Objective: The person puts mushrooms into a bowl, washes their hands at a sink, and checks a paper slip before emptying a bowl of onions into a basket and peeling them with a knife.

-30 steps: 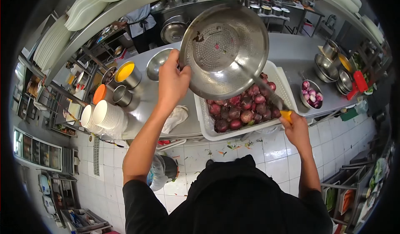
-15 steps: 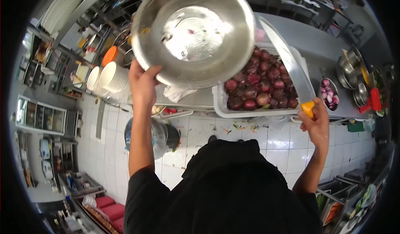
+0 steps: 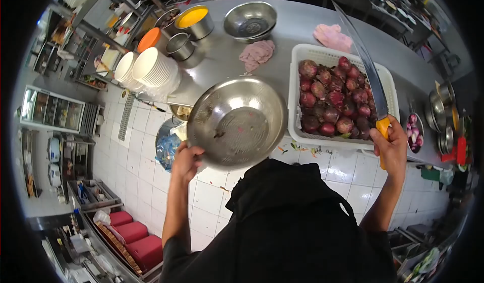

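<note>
l hand point(image 3: 185, 161) clamped on steel bowl point(image 3: 237, 122) rim, r hand point(image 3: 392, 143) gripping knife point(image 3: 370, 76) w/ orange handle.

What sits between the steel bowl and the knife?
A white crate of red onions fills the stretch between the steel bowl and the knife, head view.

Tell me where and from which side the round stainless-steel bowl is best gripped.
The round stainless-steel bowl has smooth walls and no handle, so the rim is the grip. It tilts with its open face toward the camera; coming from its lower-left edge, where the left hand clasps it, looks best.
</note>
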Available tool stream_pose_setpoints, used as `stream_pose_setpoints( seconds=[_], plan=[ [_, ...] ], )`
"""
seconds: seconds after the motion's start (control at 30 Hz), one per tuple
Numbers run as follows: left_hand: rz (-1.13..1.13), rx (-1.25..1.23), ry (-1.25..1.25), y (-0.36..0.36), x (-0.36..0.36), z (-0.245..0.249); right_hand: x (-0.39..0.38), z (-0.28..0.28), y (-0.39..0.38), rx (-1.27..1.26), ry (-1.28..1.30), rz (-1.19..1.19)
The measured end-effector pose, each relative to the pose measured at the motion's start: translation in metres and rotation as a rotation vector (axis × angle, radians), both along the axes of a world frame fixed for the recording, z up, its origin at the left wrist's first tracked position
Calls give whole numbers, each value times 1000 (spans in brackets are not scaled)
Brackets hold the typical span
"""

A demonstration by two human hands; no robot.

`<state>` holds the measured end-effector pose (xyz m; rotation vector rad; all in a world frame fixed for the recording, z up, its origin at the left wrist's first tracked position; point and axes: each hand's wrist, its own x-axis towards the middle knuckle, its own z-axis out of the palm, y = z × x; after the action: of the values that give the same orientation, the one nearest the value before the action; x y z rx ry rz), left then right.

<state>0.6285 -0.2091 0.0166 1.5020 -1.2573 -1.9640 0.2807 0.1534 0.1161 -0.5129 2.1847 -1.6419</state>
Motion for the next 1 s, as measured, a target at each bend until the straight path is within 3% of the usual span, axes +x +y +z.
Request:
stream_pose_setpoints(
  seconds=[0.27, 0.37, 0.47, 0.57, 0.67, 0.73, 0.8, 0.83, 0.9, 0.93, 1.0],
  plan=[
    [181, -210, 13, -51, -80, -71, 2, 9, -17, 17, -2, 3],
    [109, -194, 64, -80, -90, -76, 7, 7, -9, 4, 13, -88],
    [115, -118, 159, -55, -100, -44, 17, 12, 1, 37, 69, -164],
    [154, -748, 86, -48, -93, -63, 27, 10, 14, 25, 69, -195],
    [62, -1027, 64, 13, -145, 26, 40, -1, 23, -3, 144, -200],
    [-316, -1005, 284, 31, -193, 35, 40, -9, 20, 0, 225, -193],
    [-629, -915, 286, 80, -251, 71, 28, -21, 9, 68, 297, -255],
    [-704, -864, 495, 87, -291, 51, 25, -26, 7, 100, 338, -286],
    [-738, -1217, 375, 102, -357, 34, 21, -32, 9, 85, 276, -285],
    [-729, -1270, 325, 108, -380, 28, 19, -44, 9, -124, 286, -284],
    [-703, -1365, 200, 115, -415, 15, 19, -39, 18, -67, 195, -328]
  ],
)
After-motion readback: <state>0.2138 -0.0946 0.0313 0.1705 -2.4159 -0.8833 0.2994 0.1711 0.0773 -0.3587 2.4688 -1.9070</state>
